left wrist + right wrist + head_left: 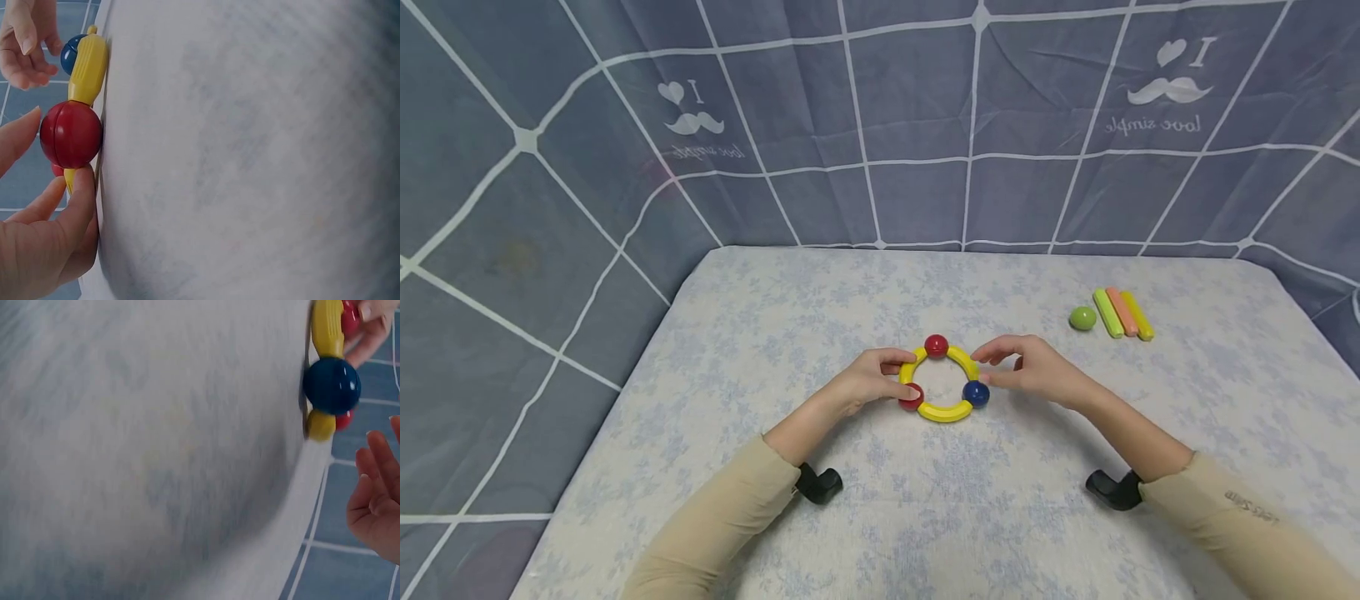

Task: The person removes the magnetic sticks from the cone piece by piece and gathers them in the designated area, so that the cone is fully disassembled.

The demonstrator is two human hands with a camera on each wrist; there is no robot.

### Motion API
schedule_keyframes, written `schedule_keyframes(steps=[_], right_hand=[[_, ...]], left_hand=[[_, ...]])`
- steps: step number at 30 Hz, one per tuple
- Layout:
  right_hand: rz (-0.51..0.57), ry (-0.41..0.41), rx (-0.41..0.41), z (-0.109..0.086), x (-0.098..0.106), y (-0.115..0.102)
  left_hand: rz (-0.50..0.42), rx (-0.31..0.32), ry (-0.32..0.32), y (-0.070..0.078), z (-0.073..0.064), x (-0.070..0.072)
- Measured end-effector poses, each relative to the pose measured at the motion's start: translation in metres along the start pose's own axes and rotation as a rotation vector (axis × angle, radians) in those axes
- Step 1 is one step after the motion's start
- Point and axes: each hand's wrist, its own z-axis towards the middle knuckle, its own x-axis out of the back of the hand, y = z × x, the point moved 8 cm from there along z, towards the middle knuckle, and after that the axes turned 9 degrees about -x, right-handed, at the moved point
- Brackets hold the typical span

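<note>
A toy ring of curved yellow segments (pixel 945 412), with red balls (pixel 936 346) and a blue ball (pixel 976 393) between them, lies on the table. My left hand (pixel 874 377) holds its left side. In the left wrist view the fingertips (pixel 81 184) meet the ring beside the near red ball (pixel 72 134). The thumb overlaps this ball in the head view. My right hand (pixel 1030 365) is to the right of the ring, fingers loosely bent, thumb tip near the blue ball. In the right wrist view, a gap separates this hand (pixel 378 506) from the blue ball (pixel 331 385).
Farther back on the right lie a green ball (pixel 1082 318) and a green stick (pixel 1108 312), an orange stick (pixel 1122 312) and a yellow stick (pixel 1137 315) side by side. A patterned cloth covers the table (pixel 820 308). Blue-grey curtains (pixel 917 200) hang behind and at the left.
</note>
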Motion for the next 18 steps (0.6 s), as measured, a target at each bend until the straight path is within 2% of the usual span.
schedule_keyframes(steps=[9,18], right_hand=[[-0.013,-0.09,0.142,0.003,-0.038,-0.022],[-0.086,-0.115,0.204,0.006,-0.055,-0.031]], left_hand=[[0.017,-0.014,-0.009,0.003,-0.002,0.0],[0.03,-0.026,-0.017,0.003,-0.003,-0.001]])
